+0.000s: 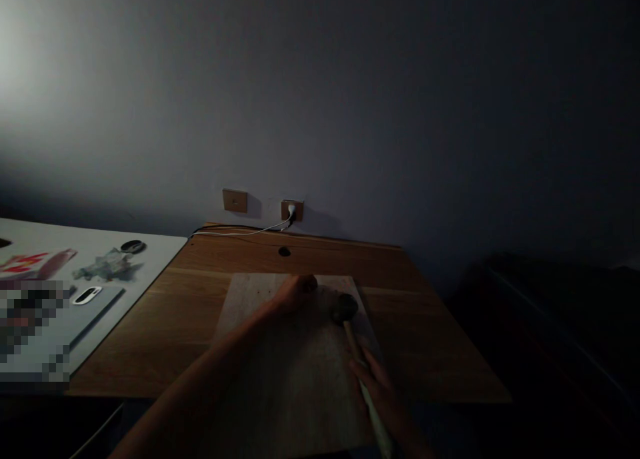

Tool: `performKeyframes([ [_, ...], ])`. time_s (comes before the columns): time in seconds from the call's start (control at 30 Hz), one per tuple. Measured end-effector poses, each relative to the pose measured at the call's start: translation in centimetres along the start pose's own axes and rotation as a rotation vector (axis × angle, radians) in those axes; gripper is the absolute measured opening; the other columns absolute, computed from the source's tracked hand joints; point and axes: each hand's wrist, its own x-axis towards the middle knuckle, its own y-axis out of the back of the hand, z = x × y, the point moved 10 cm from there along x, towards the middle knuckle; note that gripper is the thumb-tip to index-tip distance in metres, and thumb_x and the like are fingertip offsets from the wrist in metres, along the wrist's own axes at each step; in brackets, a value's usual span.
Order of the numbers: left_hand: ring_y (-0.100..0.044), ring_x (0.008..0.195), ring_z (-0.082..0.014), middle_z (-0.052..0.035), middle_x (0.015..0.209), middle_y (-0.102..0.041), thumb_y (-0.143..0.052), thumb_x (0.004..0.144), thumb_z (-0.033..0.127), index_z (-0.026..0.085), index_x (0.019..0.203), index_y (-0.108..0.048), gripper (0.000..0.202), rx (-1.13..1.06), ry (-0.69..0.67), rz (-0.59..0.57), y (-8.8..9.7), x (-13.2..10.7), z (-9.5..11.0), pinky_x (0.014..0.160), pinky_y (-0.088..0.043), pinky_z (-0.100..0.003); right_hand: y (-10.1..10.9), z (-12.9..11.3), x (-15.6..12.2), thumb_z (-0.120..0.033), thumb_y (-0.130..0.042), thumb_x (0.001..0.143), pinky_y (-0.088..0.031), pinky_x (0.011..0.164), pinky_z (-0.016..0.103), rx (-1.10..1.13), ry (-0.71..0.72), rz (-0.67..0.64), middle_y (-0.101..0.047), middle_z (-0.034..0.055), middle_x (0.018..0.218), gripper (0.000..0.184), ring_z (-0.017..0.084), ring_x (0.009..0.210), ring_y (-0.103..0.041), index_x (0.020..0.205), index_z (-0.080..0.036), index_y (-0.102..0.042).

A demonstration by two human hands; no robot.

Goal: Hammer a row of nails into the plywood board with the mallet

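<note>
In dim light a pale wooden board (260, 299) lies on a brown wooden table (190, 312). My left hand (295, 292) rests near the board's far edge, fingers curled into a loose fist; whether it holds anything is hidden. My right hand (380, 389) lies along the light handle of a mallet (346, 309), fingers stretched along it, near the board's right edge. The mallet's dark round head rests on the board just right of my left hand.
A white desk (165, 246) adjoins on the left, carrying a red-and-white packet (35, 262), crumpled plastic (105, 266), a dark round item (133, 246) and a grey slab (100, 302). Wall sockets (292, 210) with a white cable sit behind. A dark shape fills the right side.
</note>
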Motion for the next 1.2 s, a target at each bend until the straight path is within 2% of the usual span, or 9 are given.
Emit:
performKeyframes([
  [0.2, -0.061, 0.073, -0.0150, -0.0020, 0.082, -0.070, -0.063, 0.074, 0.014, 0.015, 0.090, -0.070, 0.017, 0.036, 0.002, 0.012, 0.5, -0.2, -0.5, 0.067, -0.045, -0.025, 0.4, -0.2, 0.1, -0.079, -0.072, 0.064, -0.034, 0.118, 0.046, 0.016, 0.050, 0.065, -0.063, 0.0091, 0.141, 0.077, 0.032, 0.139, -0.049, 0.121, -0.026, -0.071],
  [0.3, -0.062, 0.074, -0.0155, -0.0018, 0.083, -0.070, -0.063, 0.073, 0.015, 0.016, 0.090, -0.070, 0.018, 0.032, 0.001, -0.014, 0.6, -0.3, -0.5, 0.068, -0.046, -0.025, -0.1, -0.5, 0.1, -0.078, -0.072, 0.067, -0.040, 0.113, 0.044, 0.029, 0.082, 0.022, -0.067, 0.0090, 0.135, 0.074, 0.031, 0.133, -0.055, 0.120, -0.026, -0.071],
  [0.4, -0.062, 0.074, -0.0157, -0.0020, 0.082, -0.070, -0.061, 0.074, 0.016, 0.016, 0.089, -0.070, 0.018, 0.042, -0.013, -0.032, 0.5, -0.5, -0.3, 0.069, -0.047, -0.026, -0.2, -0.7, -0.1, -0.077, -0.072, 0.068, -0.053, 0.095, 0.037, 0.028, 0.081, 0.021, -0.073, 0.0083, 0.117, 0.073, 0.029, 0.117, -0.065, 0.120, -0.025, -0.070],
  [0.5, -0.062, 0.072, -0.0157, -0.0027, 0.081, -0.070, -0.060, 0.076, 0.016, 0.016, 0.089, -0.070, 0.017, 0.070, -0.027, -0.033, 0.5, -0.7, 0.2, 0.070, -0.047, -0.026, -0.2, -0.5, -0.3, -0.074, -0.072, 0.070, -0.058, 0.076, 0.032, 0.022, 0.047, 0.024, -0.074, 0.0056, 0.098, 0.072, 0.026, 0.098, -0.071, 0.122, -0.025, -0.068],
  [0.7, -0.063, 0.079, -0.0176, -0.0048, 0.088, -0.071, -0.064, 0.075, 0.013, 0.016, 0.089, -0.071, 0.016, 0.099, -0.065, -0.011, 0.7, -0.8, 0.8, 0.076, -0.049, -0.027, -0.4, -0.9, -0.6, -0.075, -0.071, 0.069, -0.057, 0.069, 0.032, 0.013, 0.015, -0.002, -0.071, 0.0040, 0.086, 0.072, 0.025, 0.087, -0.070, 0.120, -0.025, -0.070],
  [0.87, -0.066, 0.082, -0.0190, -0.0059, 0.091, -0.073, -0.062, 0.079, 0.013, 0.016, 0.093, -0.073, 0.019, 0.076, -0.072, -0.009, 0.6, -0.7, 0.3, 0.078, -0.050, -0.029, -0.4, -2.6, -0.9, -0.075, -0.070, 0.071, -0.056, 0.076, 0.030, 0.017, 0.109, 0.062, -0.072, 0.0065, 0.105, 0.070, 0.024, 0.097, -0.067, 0.119, -0.024, -0.069],
  [0.97, -0.067, 0.080, -0.0182, -0.0048, 0.090, -0.074, -0.062, 0.076, 0.011, 0.016, 0.101, -0.072, 0.027, 0.032, -0.054, -0.021, 0.4, -0.7, -0.2, 0.075, -0.050, -0.028, -2.0, -3.8, -0.8, -0.072, -0.067, 0.077, -0.053, 0.060, 0.025, 0.020, 0.137, -0.017, -0.069, 0.0033, 0.088, 0.064, 0.019, 0.076, -0.066, 0.116, -0.022, -0.067],
  [1.07, -0.068, 0.079, -0.0178, -0.0040, 0.090, -0.075, -0.063, 0.074, 0.011, 0.016, 0.109, -0.069, 0.036, 0.010, -0.027, -0.023, 0.3, -0.7, -0.5, 0.073, -0.049, -0.027, -4.1, -5.3, -0.3, -0.066, -0.064, 0.082, -0.042, 0.042, 0.020, 0.027, 0.143, -0.113, -0.056, -0.0048, 0.066, 0.049, 0.011, 0.050, -0.052, 0.102, -0.021, -0.064],
  [1.2, -0.069, 0.078, -0.0194, -0.0054, 0.089, -0.075, -0.065, 0.076, 0.013, 0.016, 0.111, -0.067, 0.035, -0.019, -0.029, -0.014, 0.3, -0.7, -0.5, 0.070, -0.048, -0.027, -6.3, -7.7, 0.3, -0.061, -0.062, 0.084, -0.032, 0.035, 0.018, 0.031, 0.193, -0.181, -0.047, -0.0085, 0.061, 0.040, 0.006, 0.040, -0.041, 0.084, -0.022, -0.055],
])
